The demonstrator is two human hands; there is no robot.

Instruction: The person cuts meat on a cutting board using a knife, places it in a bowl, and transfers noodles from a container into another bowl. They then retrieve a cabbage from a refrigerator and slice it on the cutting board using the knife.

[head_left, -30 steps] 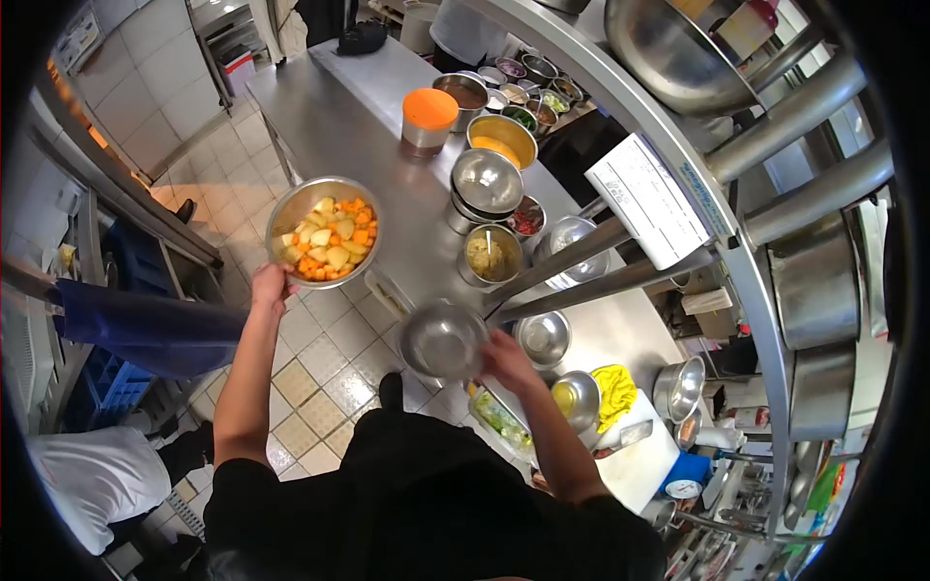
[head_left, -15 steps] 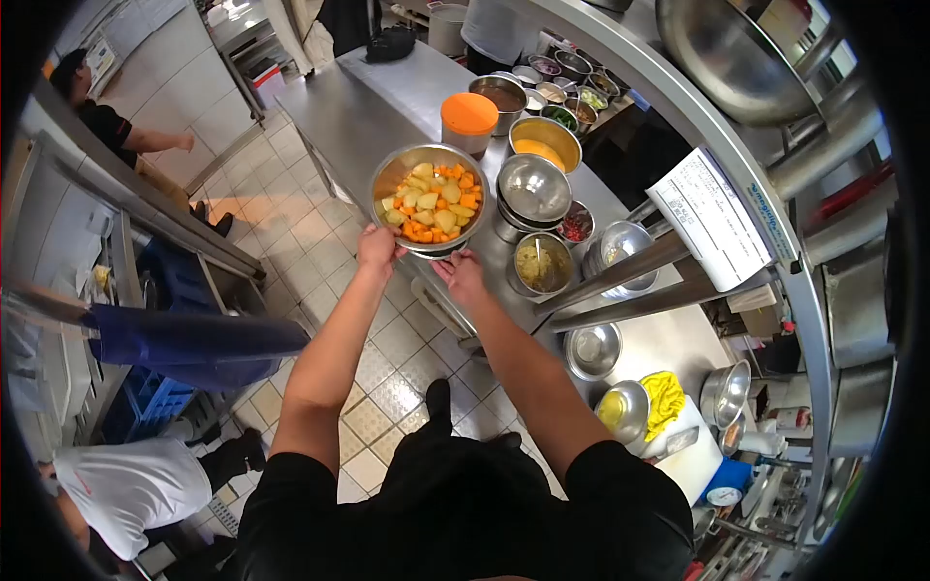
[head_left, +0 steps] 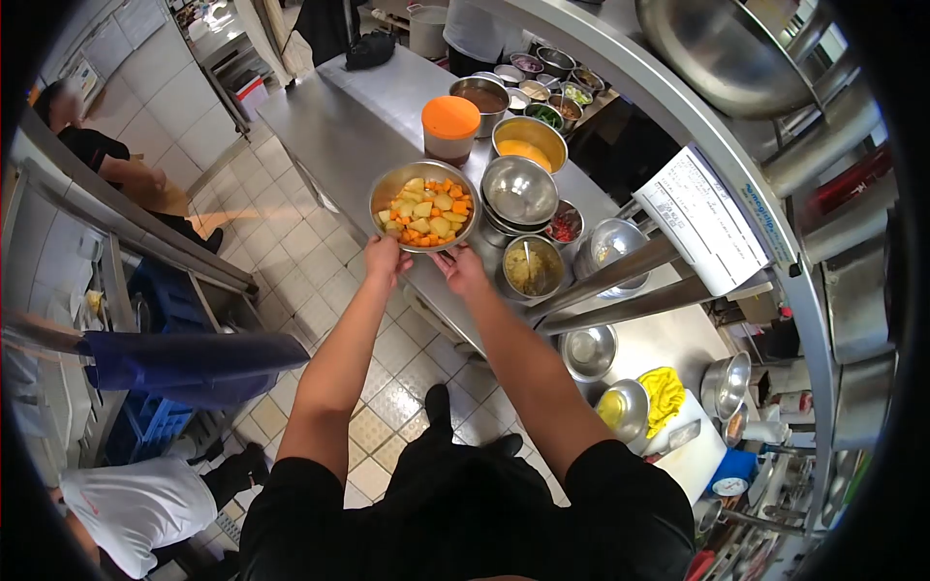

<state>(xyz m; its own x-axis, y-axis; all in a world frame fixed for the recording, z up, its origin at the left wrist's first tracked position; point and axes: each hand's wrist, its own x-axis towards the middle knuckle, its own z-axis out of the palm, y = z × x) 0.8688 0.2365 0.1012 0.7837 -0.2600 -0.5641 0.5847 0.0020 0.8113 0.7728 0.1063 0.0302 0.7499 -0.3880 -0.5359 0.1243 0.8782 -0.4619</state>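
Both my hands grip the near rim of a metal bowl (head_left: 380, 181) at the edge of the steel counter (head_left: 334, 118). Chunks of cooked potato and orange vegetable (head_left: 426, 211) fill it. My left hand (head_left: 385, 259) has its thumb over the rim at the near left side. Under the near right side, my right hand (head_left: 462, 268) supports the bowl, its fingertips partly hidden. Just beyond the bowl stands a tub with an orange lid (head_left: 451, 117). To the right are stacked metal bowls (head_left: 520, 191) and a pot of yellowish mash (head_left: 531, 267) with a spoon in it.
Farther back are a pot of yellow liquid (head_left: 529, 143) and a pot of brown liquid (head_left: 481, 94). A knife (head_left: 684, 433) lies on a white cutting board (head_left: 693, 463) beside a yellow cloth (head_left: 665, 400). People stand at far left (head_left: 107, 160) and lower left (head_left: 145, 504).
The bowl has come slightly lower and closer to the counter items, with both hands still on it. The camera view has shifted a little. The person at far left has moved an arm inward.
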